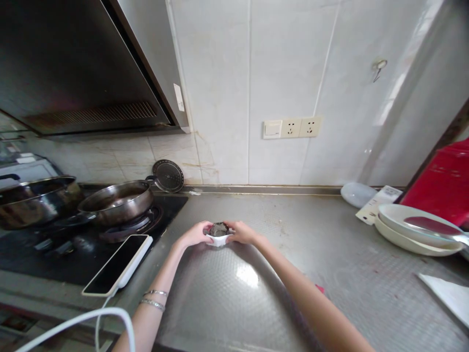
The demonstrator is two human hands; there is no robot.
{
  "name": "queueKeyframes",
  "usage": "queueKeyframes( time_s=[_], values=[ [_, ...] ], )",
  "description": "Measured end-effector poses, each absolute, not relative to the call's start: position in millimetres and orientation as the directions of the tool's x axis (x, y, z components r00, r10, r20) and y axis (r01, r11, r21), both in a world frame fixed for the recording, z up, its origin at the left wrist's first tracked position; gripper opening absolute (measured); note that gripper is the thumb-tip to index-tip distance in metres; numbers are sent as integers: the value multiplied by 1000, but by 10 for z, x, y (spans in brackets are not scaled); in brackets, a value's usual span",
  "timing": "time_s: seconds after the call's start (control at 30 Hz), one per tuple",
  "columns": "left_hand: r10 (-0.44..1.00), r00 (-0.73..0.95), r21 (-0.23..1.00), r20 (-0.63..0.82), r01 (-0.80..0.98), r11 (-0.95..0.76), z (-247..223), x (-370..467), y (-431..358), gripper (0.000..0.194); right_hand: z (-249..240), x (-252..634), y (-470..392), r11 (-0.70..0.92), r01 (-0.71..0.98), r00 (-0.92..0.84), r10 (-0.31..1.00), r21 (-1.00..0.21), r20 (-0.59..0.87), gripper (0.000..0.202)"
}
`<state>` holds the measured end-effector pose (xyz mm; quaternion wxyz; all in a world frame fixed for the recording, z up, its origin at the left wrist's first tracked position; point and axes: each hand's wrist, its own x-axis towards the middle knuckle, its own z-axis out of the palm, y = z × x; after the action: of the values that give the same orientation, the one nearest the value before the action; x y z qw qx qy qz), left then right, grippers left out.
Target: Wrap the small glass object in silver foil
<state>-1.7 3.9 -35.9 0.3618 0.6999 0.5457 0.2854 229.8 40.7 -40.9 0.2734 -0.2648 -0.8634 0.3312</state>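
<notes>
White dish (pixel 219 240) with dark contents (pixel 219 228), between left hand (pixel 200 234) and right hand (pixel 240 232) over the worktop (pixel 271 220), is pinched from opposite sides by both, presumably so that tipping is prevented.

There are one left hand (pixel 198 233), one right hand (pixel 242 231) and one small white bowl (pixel 219 240). I count also two metal pots (pixel 126 209), one phone (pixel 117 266), two bracelets (pixel 153 304), one wall hook (pixel 379 64), one switch (pixel 272 129), two sockets (pixel 309 127).
</notes>
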Motion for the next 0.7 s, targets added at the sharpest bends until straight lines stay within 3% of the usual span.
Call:
queueKeyframes(
  time_s=[0.23,0.37,0.53,0.7],
  values=[
    [942,333,831,-28,532,-164,-353,-21,72,51,-457,2288,472,639,290,-693,654,-713,304,48],
    [952,302,809,-47,571,-141,-301,24,52,55,-497,2283,473,626,274,-694,654,-730,301,47],
    [941,333,843,-61,522,-130,-232,56,47,66,-491,2278,480,612,238,-699,647,-754,304,56],
    [932,358,833,-45,529,-163,-172,99,44,65,-470,2335,467,597,180,-706,632,-782,320,63]
  ],
)
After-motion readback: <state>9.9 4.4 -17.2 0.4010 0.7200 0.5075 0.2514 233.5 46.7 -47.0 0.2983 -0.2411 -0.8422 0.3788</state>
